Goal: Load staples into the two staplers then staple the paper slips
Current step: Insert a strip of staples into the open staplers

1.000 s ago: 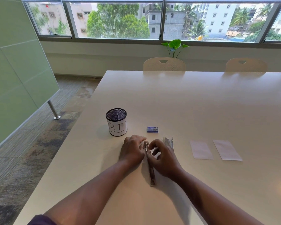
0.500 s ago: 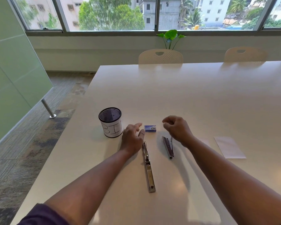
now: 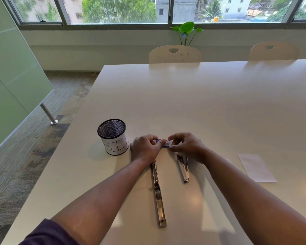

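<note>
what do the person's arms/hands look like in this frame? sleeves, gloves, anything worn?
Both hands are bare: no gloves on the left hand or the right hand, and no rings or watch show. Both forearms are uncovered to the frame's edge. The only clothing visible is a dark purple sleeve on the left upper arm, at the bottom left corner. No right sleeve is in view.

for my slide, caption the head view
Both hands pinch a blue staple box above two steel staplers.
</note>
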